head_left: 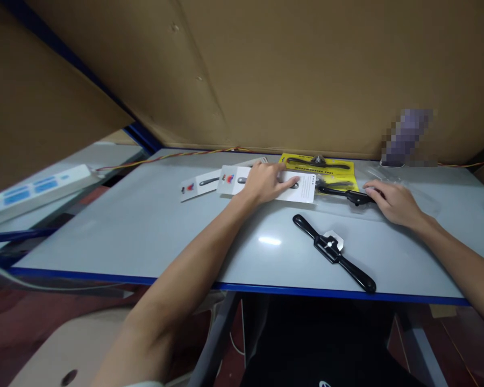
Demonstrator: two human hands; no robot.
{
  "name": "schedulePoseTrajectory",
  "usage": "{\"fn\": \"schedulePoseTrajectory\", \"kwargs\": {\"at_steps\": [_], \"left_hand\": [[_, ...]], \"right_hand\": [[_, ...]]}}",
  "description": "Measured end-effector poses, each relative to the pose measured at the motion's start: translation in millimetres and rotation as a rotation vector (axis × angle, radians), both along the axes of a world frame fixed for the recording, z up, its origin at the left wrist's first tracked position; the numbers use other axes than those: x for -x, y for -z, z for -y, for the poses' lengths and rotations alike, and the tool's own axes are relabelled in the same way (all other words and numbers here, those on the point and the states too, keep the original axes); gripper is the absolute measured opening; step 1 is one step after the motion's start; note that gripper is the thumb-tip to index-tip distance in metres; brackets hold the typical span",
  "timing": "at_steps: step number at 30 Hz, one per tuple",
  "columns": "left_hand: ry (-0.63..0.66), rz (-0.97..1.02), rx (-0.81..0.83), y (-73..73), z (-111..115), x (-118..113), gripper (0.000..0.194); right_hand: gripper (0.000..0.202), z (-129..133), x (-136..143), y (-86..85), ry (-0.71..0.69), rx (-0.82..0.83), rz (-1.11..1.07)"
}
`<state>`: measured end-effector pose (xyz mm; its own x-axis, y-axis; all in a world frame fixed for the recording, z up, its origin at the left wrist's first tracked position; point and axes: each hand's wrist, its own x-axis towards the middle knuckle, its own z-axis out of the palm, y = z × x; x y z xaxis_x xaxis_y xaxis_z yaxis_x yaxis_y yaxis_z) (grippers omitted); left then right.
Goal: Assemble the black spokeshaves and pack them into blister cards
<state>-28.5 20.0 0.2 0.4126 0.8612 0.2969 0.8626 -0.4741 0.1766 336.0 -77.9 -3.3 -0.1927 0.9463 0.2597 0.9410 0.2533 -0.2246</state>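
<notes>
White card packaging (302,189) lies flat at frame centre under the left hand (266,181), fingers spread and pressing it down. Just right, the right hand (391,201) rests fingertips on a glossy black two-handled tool (347,194); its grip is hard to judge. Another black tool (334,251) lies loose below, on the smooth grey table (145,231).

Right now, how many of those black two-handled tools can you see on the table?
3: one loose near the front edge, one under the right hand at, one on the yellow card. Others may be hidden under the left hand.
</notes>
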Motion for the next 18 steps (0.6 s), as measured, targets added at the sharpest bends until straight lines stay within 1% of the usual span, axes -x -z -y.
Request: {"fn": "schedulePoseTrajectory", "kwargs": {"at_steps": [6,10,12,18], "left_hand": [[-0.043,-0.014,-0.061,-2.9,1,1,0.062],[-0.002,-0.055,0.040,-8.3,5,0,0.064],[-0.001,-0.076,0.090,-10.9,7,-1,0.066],[-0.038,-0.110,0.127,-17.7,9,-2,0.067]], "right_hand": [[0.043,-1,0,0.8,0.006,0.004,-0.021],[0.043,1,1,0.2,0.021,-0.024,0.016],[0.043,1,2,-1.1,0.037,-0.020,0.046],[0.044,1,6,-3.9,0.119,0.014,0.101]]}}
